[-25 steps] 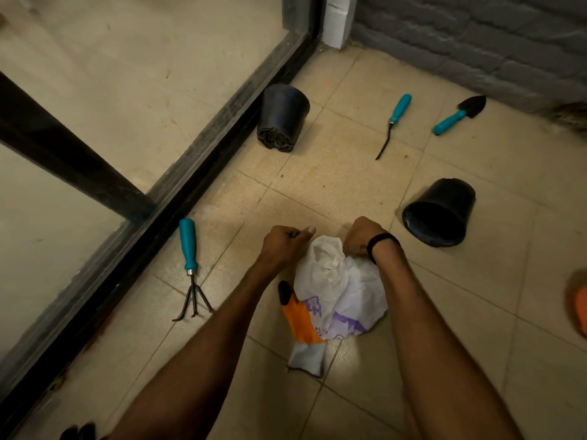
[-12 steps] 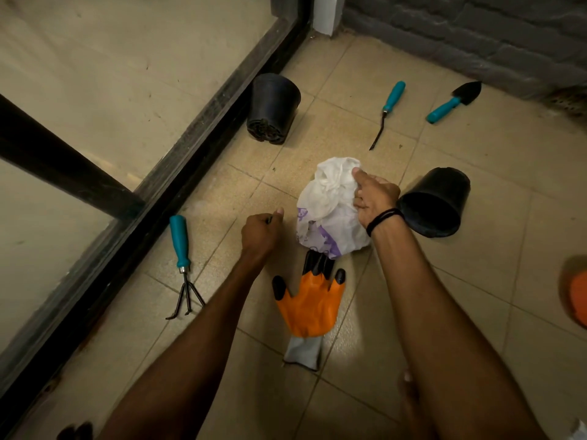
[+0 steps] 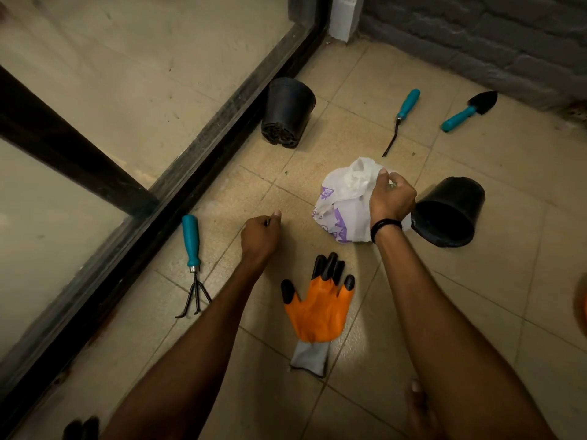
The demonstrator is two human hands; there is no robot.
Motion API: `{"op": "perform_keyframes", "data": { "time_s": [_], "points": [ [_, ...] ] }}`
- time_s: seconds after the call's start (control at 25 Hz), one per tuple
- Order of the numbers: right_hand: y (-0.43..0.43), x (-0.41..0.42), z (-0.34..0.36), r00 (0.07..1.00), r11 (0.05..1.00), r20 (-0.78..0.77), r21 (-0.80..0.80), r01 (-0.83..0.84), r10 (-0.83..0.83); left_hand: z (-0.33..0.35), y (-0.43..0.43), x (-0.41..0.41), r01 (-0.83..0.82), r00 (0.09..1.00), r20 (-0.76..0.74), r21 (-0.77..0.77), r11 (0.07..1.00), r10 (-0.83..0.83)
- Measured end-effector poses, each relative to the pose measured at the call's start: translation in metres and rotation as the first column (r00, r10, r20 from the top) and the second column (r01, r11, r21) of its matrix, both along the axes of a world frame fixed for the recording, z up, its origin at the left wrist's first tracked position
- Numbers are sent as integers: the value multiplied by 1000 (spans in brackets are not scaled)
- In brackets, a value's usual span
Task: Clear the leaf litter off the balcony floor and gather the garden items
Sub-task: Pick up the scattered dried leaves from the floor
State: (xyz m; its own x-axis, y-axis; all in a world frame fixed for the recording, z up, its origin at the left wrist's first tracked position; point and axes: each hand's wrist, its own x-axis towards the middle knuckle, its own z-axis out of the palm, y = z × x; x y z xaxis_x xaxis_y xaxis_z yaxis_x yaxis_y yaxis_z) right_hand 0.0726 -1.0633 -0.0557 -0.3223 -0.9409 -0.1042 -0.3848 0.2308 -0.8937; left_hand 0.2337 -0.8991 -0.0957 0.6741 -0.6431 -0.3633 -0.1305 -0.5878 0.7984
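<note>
A white plastic bag with purple print (image 3: 344, 204) sits on the tiled floor, its top bunched. My right hand (image 3: 392, 198) grips the bag's gathered top. My left hand (image 3: 261, 234) hovers low over the tiles to the bag's left, fingers curled, pinching something small and dark that I cannot make out. An orange glove with black fingertips (image 3: 317, 308) lies flat between my forearms. A teal-handled hand rake (image 3: 192, 258) lies left of my left hand. One black pot (image 3: 449, 212) lies on its side right behind my right hand.
A second black pot (image 3: 287, 112) lies tipped against the dark glass-door frame (image 3: 178, 198). A teal-handled weeder (image 3: 401, 117) and a teal-handled trowel (image 3: 470, 111) lie near the grey brick wall (image 3: 476, 39). Something orange (image 3: 581, 301) shows at the right edge.
My right hand lifted the bag off the glove and carried it forward toward the tipped pot, uncovering the glove. My left hand let go of the bag and stayed low over the tiles.
</note>
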Motion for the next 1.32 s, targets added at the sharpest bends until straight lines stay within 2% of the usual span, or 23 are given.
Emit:
{"op": "perform_keyframes", "data": {
  "time_s": [0.08, 0.2, 0.36, 0.52, 0.8, 1.04, 1.16, 1.24, 1.32],
  "points": [
    [10, 10, -1, 999, 999, -17, -29, -45, 44, 1, 3, 4, -15, 1000, 5, -10, 1000, 15],
    [26, 29, -1, 986, 985, 18, 40, -166, 166, 7, 8, 8, -50, 999, -9, -17, 999, 50],
    [42, 59, -8, 918, 913, -25, 113, -392, 397, 14, 21, 17, -61, 998, -14, -24, 998, 61],
    [48, 93, -16, 851, 851, -108, 183, -492, 515, 19, 34, 30, -102, 995, 2, -24, 994, 102],
    [29, 143, -30, 802, 832, -221, 172, -528, 555, 32, 62, 41, -113, 993, 31, -67, 991, 116],
    [24, 164, -56, 785, 845, -331, 89, -527, 524, 25, 82, 44, -145, 989, 14, -29, 989, 145],
    [32, 170, -55, 772, 845, -361, 104, -524, 523, 25, 85, 44, -152, 988, 10, -21, 988, 153],
    [39, 176, -52, 775, 829, -309, 95, -551, 551, 27, 85, 46, -159, 987, 10, -21, 987, 159],
    [47, 186, -46, 833, 836, -88, 106, -538, 547, 34, 85, 49, -176, 984, 10, -32, 984, 176]
  ]
}}
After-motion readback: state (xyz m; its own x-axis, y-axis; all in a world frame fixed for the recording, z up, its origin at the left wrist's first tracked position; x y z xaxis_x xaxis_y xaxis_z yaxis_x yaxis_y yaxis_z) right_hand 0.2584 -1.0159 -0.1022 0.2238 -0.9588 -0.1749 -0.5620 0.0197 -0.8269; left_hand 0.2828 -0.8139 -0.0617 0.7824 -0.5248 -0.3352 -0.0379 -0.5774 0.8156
